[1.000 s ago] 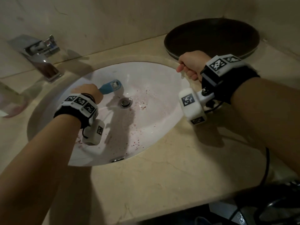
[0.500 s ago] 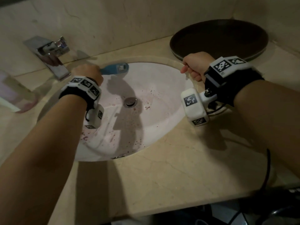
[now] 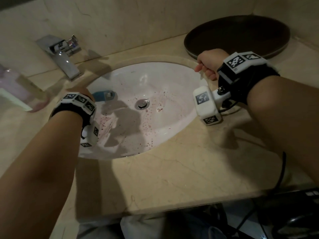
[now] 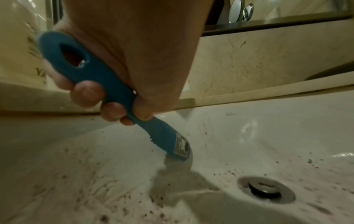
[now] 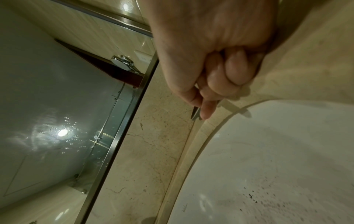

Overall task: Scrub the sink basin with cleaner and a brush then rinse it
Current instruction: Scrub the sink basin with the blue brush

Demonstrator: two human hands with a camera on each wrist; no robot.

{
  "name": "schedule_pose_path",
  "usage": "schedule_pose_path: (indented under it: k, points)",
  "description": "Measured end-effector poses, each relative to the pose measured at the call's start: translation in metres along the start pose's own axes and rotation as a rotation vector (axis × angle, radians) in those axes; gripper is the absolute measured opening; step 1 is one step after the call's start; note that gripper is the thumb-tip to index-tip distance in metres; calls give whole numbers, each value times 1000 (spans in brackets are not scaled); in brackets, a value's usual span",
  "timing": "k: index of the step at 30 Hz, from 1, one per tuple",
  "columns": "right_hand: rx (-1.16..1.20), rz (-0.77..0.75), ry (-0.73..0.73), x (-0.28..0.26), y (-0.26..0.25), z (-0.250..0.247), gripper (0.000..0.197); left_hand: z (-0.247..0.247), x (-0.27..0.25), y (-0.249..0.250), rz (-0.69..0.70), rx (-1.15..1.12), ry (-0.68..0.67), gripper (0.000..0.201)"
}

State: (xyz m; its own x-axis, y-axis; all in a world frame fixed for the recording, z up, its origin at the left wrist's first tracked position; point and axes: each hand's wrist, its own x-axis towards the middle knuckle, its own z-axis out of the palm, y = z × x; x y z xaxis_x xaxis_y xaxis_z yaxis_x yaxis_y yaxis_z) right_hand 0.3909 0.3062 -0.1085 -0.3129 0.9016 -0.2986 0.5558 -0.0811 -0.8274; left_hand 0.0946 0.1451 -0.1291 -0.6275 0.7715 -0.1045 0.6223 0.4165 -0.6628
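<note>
The white oval sink basin (image 3: 164,80) is set in a beige marble counter and carries reddish-brown specks and pink smears around the drain (image 3: 142,104). My left hand (image 3: 81,91) grips the handle of a blue brush (image 3: 103,95). In the left wrist view the fingers (image 4: 88,94) wrap that brush (image 4: 114,91), and its head presses on the basin wall (image 4: 268,136) left of the drain (image 4: 266,191). My right hand (image 3: 208,62) rests as a curled fist on the counter at the basin's back right rim. Its fingers (image 5: 229,69) are folded in, with no object plainly seen in them.
A chrome faucet (image 3: 60,54) stands at the back left of the basin. A blurred pale bottle (image 3: 19,87) sits on the counter at far left. A dark round tray (image 3: 238,35) lies at the back right, just behind my right hand. A mirror edge (image 5: 122,136) runs along the wall.
The brush went from beside the drain up to the back rim, then came back down onto the basin's left wall. The right fist has stayed at the rim.
</note>
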Motion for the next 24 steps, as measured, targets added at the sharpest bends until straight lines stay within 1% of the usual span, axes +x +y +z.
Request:
schedule_pose_path:
  k: [2, 3, 5, 9, 12, 15, 16, 18, 19, 21, 24]
  points:
    - [-37, 36, 7, -1, -3, 1, 34, 5, 6, 4, -11, 30, -17, 36]
    - [-29, 52, 16, -1, -3, 1, 34, 6, 7, 7, -9, 30, 7, 32]
    - [-10, 60, 6, 1, -3, -1, 35, -2, 16, 12, -39, -62, 61, 27]
    - [12, 35, -40, 7, 3, -3, 33, -15, 34, 29, -44, -118, 153, 24]
    - [61, 48, -31, 7, 3, -2, 35, -35, 44, 49, 15, -157, 250, 27]
    - [20, 69, -10, 8, 2, 0, 37, -57, 49, 68, 98, -163, 341, 26]
    - [44, 72, -15, 8, 2, 0, 37, -62, 49, 73, 118, -165, 359, 26]
    - [99, 57, -43, 10, 2, 0, 37, -68, 52, 76, 125, -155, 379, 26]
    - [105, 58, -40, 11, 4, -1, 37, -68, 54, 74, 110, -160, 366, 25]
    - [100, 60, -27, 9, 4, -1, 37, -62, 58, 65, 61, -188, 331, 24]
    - [58, 65, 0, 5, 0, 1, 36, -46, 62, 47, -9, -240, 324, 23]
